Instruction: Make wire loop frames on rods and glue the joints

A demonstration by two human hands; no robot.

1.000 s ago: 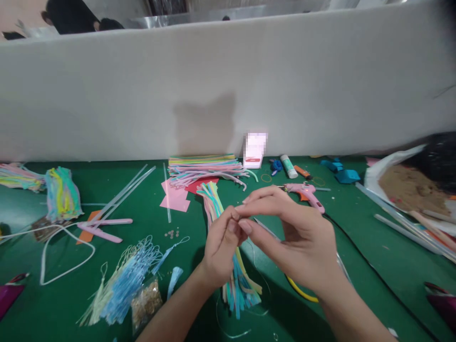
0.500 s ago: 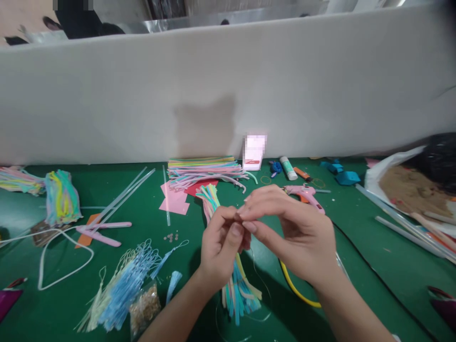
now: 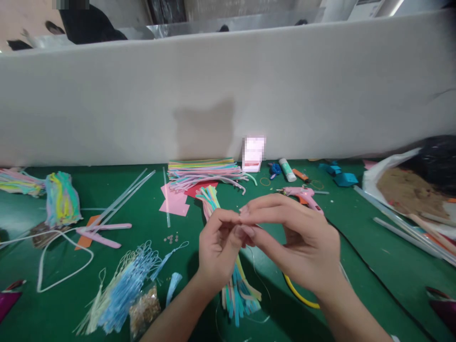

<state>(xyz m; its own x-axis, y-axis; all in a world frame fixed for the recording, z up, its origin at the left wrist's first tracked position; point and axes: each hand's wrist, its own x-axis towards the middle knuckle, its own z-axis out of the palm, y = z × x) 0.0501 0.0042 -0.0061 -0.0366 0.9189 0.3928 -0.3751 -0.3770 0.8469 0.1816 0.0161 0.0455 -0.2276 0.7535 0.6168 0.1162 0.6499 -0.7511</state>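
My left hand (image 3: pixel 219 249) and my right hand (image 3: pixel 297 235) meet at their fingertips over the table. Both are closed in a pinch, and whatever lies between the fingers is too small or hidden to make out. A thin clear thread (image 3: pixel 265 285) loops down onto the table close below them. Beneath my hands lies a bundle of pastel pipe cleaners (image 3: pixel 239 297), its middle covered by my left hand. Partly behind my right hand is a yellow ring-shaped strip (image 3: pixel 299 295).
Left are tassels (image 3: pixel 124 285), a bag of small gold pieces (image 3: pixel 144 311), small discs (image 3: pixel 171 237) and pink-handled pliers (image 3: pixel 107 232). Behind stand more pipe cleaners (image 3: pixel 203 173), pink paper (image 3: pixel 174 204) and a phone (image 3: pixel 253 154). Right are a pink glue gun (image 3: pixel 304 194), its cord and a glue stick (image 3: pixel 287 170).
My right hand has dropped slightly, and its fingertips press closer to those of my left hand. The view has shifted a little; the things on the table lie as before.
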